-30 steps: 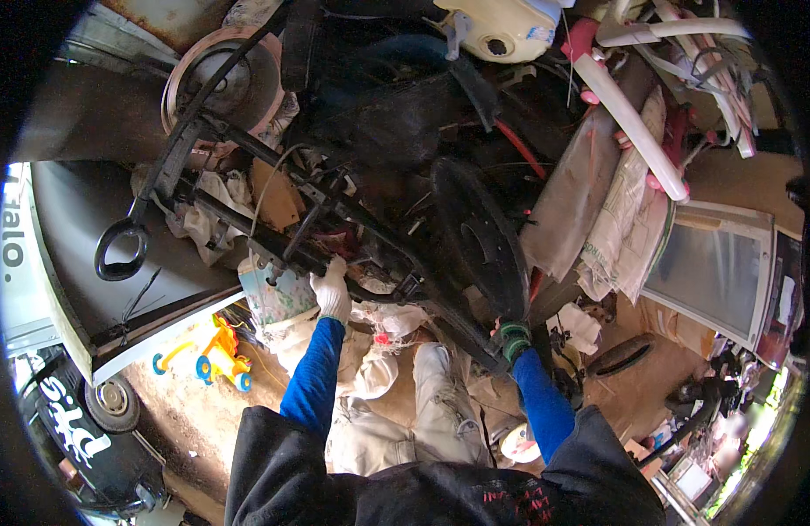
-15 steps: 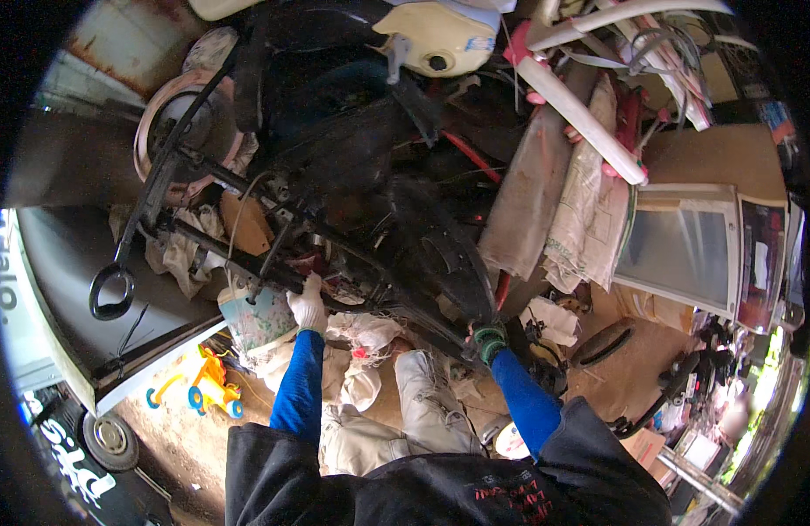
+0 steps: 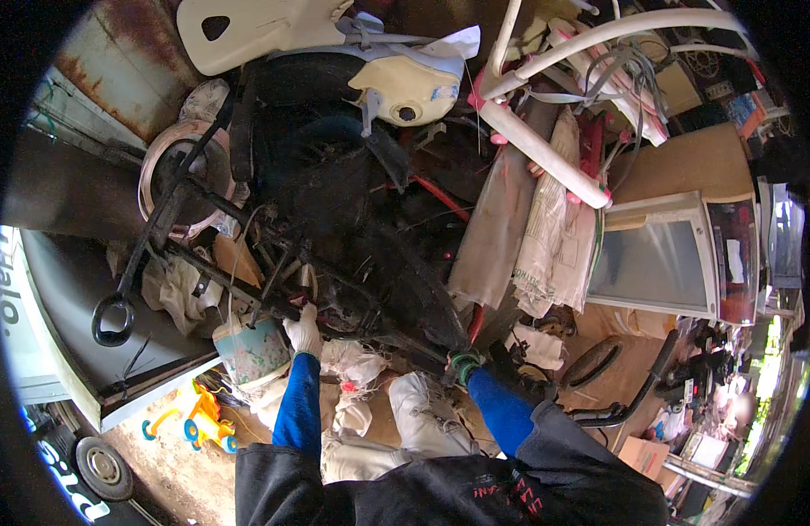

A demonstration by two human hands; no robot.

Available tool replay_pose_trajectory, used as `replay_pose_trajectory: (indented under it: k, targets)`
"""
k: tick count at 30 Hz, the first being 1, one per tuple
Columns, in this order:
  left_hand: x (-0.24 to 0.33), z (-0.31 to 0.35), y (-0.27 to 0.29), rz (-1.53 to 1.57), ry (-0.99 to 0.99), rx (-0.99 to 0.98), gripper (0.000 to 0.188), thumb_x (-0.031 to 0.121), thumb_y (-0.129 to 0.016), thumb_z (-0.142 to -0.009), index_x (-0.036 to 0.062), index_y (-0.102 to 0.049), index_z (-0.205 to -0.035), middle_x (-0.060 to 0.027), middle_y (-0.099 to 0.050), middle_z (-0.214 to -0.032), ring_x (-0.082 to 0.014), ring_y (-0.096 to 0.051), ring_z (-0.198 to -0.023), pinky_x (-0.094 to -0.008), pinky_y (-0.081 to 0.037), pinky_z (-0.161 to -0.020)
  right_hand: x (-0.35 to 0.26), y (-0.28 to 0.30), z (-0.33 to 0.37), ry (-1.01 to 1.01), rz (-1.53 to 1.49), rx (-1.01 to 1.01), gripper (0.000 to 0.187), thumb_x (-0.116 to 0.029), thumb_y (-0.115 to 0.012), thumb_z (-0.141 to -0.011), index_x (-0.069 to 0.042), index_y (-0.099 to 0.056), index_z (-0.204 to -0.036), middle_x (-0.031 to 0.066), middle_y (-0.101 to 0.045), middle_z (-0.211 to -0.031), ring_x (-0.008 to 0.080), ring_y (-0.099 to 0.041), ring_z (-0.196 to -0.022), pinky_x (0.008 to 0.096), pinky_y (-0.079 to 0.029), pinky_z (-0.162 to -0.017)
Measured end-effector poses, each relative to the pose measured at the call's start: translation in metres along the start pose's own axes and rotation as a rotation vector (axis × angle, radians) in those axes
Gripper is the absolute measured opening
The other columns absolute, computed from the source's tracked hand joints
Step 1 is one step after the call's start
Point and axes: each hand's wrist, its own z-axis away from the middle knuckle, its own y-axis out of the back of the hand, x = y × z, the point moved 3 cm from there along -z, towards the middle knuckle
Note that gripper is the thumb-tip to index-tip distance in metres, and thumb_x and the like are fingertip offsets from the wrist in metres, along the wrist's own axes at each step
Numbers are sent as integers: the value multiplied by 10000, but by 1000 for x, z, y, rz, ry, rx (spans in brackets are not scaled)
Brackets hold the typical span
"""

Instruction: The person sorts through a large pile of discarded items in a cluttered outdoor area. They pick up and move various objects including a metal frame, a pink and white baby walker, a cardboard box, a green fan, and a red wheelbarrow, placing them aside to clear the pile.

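A long black metal frame [image 3: 164,210] of tubes and crossbars, with an oval loop at its left end, slants across in front of me. My left hand [image 3: 303,330], in a white glove, is closed round its near tube, beside a patterned bucket [image 3: 252,352]. At the frame's right end my right hand [image 3: 458,366], with a green cuff at the wrist, is closed on the dark metal; its fingers are partly hidden. Dark parts behind the frame blend with it, so its far outline is hard to make out.
A cream plastic tank [image 3: 405,92] lies at the back. White-and-pink tubing [image 3: 545,153] and long sacks [image 3: 493,237] lean at the right, by a glass-fronted cabinet [image 3: 655,263]. A yellow toy [image 3: 208,421] stands on the floor at left; a pink-rimmed wheel [image 3: 148,188] is behind the frame.
The view has tilted, so the cream tank and the things at the back sit lower and farther left. Both hands keep hold of the frame, the right one appearing slightly farther left and lower.
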Motion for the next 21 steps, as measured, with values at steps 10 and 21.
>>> replay_pose_trajectory:
  k: [10,21]
  targets:
    - [-20,4,2,95,-82,-198,359,116,-743,-835,29,-615,-1159,3,-639,-911,-107,-560,-782,-292,-459,-671,-77,-7,87,-59,497,183,401,-412,-698,-857,-99,-656,-1103,158,-700,-1029,373,-674,-931,481,-547,-812]
    - [-18,1,3,-203,-64,-76,714,188,-769,-840,-107,-450,-1406,-181,-621,-1310,-274,-594,-1122,-361,-463,-975,-129,-15,123,-65,984,201,520,-444,-750,-780,-94,-707,-1162,187,-721,-1167,377,-679,-1096,476,-538,-925]
